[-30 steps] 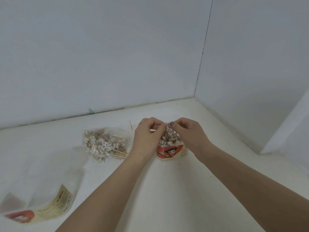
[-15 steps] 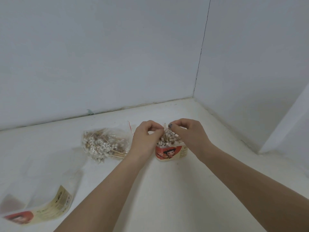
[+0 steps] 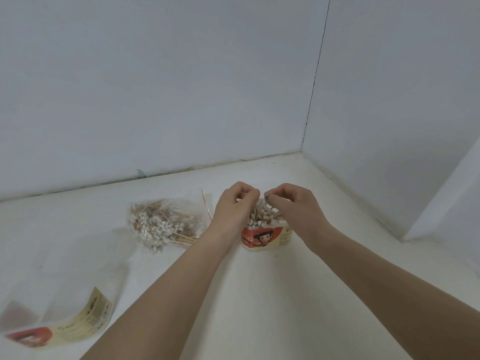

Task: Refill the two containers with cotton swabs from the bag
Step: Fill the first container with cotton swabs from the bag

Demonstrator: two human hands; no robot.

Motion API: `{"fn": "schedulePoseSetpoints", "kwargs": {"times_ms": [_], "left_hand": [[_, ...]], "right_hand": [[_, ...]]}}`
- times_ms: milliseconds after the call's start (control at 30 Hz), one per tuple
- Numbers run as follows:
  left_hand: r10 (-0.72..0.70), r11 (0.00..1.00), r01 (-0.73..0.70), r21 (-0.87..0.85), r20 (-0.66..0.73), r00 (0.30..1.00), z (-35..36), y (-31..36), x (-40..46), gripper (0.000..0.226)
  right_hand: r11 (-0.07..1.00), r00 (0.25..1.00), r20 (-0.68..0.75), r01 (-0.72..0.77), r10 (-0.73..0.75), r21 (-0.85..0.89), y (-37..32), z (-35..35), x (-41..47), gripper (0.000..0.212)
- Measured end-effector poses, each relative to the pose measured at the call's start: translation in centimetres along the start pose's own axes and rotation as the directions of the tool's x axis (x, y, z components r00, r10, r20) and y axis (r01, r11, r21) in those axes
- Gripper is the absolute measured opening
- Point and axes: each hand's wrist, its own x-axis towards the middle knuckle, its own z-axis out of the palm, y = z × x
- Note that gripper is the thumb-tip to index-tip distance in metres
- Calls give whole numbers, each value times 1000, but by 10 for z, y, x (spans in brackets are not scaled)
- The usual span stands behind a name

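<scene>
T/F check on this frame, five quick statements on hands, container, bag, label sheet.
1. Both hands are at the top of the swabs in the container. True: the left hand and right hand meet over the cotton swabs that stand in the container.
2. The container lies tipped on its side. False: it stands upright.
3. The bag is to the left of the container. True.
4. The bag is empty. False: swabs show inside it.
5. The right hand holds the label sheet. False: it lies untouched at the near left.
</scene>
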Motion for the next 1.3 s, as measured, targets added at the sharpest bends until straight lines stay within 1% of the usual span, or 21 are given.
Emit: {"fn": "schedulePoseSetpoints", "kwargs": {"times_ms": [133, 233, 333, 400, 467, 567, 600, 700, 767, 833, 867, 1000, 1100, 1200, 1300], "left_hand": [[-17, 1000, 18, -21, 20, 1000, -3, -5, -1, 5], [-42, 998, 42, -50, 19, 999, -4, -7, -4, 11], [-49, 997, 48, -60, -3, 999, -2, -3, -3, 9], [-82, 993, 82, -79, 4, 997, -3, -2, -5, 16], [-49, 997, 50, -59, 16, 999, -5, -8, -5, 15], [25, 1000, -25, -14, -1, 1000, -6, -12, -7, 18], [31, 999, -31, -17, -12, 999, -6, -12, -7, 18], [29, 999, -29, -23, -15, 999, -5, -10, -6, 17], [-10, 996, 9, -85, -12, 1000, -6, -10, -7, 22], [-39, 987, 42, -158, 20, 999, -8, -12, -8, 25], [-32, 987, 36, -156, 28, 999, -9, -12, -8, 24], [27, 998, -26, -51, 15, 1000, -7, -16, -6, 20], [5, 998, -4, -55, 6, 1000, -5, -15, -4, 21], [-26, 996, 27, -89, 19, 999, -6, -12, -4, 18], [6, 1000, -6, -1, 30, 1000, -4, -13, -2, 18]], "right_hand": [[1000, 1000, 7, -4, 4, -2, 2, 1, 2, 7], [1000, 1000, 0, 11, -11, -28, 2, 2, 2, 6], [1000, 1000, -9, -2, 2, -9, 1, 3, 3, 13], [1000, 1000, -6, 3, -3, -22, 0, 4, 4, 12], [999, 1000, -11, 11, -11, -30, 0, 5, 3, 10], [1000, 1000, -1, -22, 22, 13, -3, 6, 1, 20], [999, 1000, 9, -30, 30, 23, -4, 6, 0, 21], [1000, 1000, 17, -5, 5, -6, -3, 5, -2, 16], [1000, 1000, 15, -6, 6, -6, -3, 5, -2, 14], [1000, 1000, 18, -10, 11, -21, -4, 5, -1, 12], [999, 1000, 19, -6, 6, -44, -4, 6, 0, 10], [992, 1000, 12, 2, 0, -125, -5, 11, 2, 8], [991, 1000, 26, 17, -14, -132, -8, 9, 2, 7], [996, 998, 64, -9, 15, -88, -10, 6, 1, 18], [997, 995, 83, -43, 48, -64, -11, 4, 1, 26]]}}
